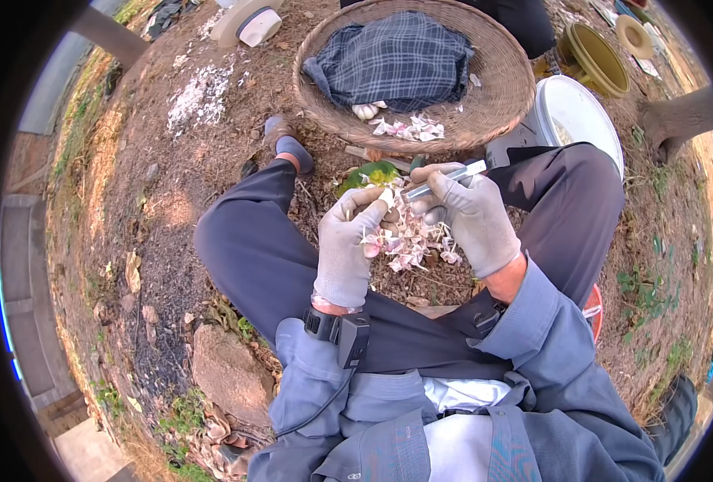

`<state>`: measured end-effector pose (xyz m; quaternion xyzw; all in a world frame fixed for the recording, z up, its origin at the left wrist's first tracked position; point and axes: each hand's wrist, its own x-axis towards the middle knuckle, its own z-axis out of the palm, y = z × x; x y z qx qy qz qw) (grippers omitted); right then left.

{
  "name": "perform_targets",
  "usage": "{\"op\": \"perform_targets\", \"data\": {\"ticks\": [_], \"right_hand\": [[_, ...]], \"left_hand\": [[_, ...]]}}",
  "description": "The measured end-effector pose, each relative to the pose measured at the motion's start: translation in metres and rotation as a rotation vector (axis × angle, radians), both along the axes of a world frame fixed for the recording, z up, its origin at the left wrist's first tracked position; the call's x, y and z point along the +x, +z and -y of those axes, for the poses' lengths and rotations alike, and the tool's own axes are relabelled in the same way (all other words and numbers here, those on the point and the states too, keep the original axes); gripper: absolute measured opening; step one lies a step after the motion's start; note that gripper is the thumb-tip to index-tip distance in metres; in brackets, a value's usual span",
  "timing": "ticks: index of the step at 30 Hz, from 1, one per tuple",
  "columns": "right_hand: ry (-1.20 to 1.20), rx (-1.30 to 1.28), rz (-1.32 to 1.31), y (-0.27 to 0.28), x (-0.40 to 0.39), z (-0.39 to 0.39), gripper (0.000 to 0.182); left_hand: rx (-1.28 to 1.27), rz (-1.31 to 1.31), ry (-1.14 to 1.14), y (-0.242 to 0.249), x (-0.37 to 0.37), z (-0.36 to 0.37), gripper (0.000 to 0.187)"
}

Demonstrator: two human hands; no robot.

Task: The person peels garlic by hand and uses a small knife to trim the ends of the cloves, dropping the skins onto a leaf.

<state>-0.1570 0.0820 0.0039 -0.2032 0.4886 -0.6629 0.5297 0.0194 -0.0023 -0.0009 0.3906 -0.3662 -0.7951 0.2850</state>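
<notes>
My left hand (345, 241), in a pale work glove, pinches a whitish garlic clove (386, 197) between thumb and fingers. Facing it, my gloved right hand (475, 221) is closed around a small silver knife (445, 180). The knife's handle end sticks out past my thumb, and its other end points toward the clove. Below both hands, on the ground between my legs, lies a loose heap of pinkish-white garlic skins (413, 241). A yellow-green leaf (368, 175) lies just beyond my fingertips.
Ahead stands a wide woven basket (501, 96) holding a dark plaid cloth (397, 60) and garlic bulbs (366, 110). To its right are a white bucket (585, 116) and a yellow bucket (602, 60). A straw hat (248, 22) and a large stone (232, 373) lie leftward.
</notes>
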Motion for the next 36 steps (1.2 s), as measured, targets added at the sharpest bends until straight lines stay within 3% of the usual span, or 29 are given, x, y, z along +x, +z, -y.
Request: {"op": "perform_targets", "data": {"ticks": [16,21,34,36], "right_hand": [[0.031,0.035,0.033,0.0,-0.004,0.0,0.031],[0.107,-0.008,0.156,-0.009,-0.013,-0.002,0.032],[0.086,0.028,0.061,-0.004,-0.01,-0.001,0.031],[0.109,-0.016,0.156,-0.009,-0.012,-0.001,0.031]], "left_hand": [[-0.068,0.04,-0.103,-0.002,0.0,0.0,0.023],[-0.019,-0.041,-0.152,-0.005,0.004,0.003,0.026],[-0.044,0.028,-0.162,0.001,0.003,0.001,0.024],[-0.014,-0.001,-0.173,0.001,0.005,0.002,0.024]]}}
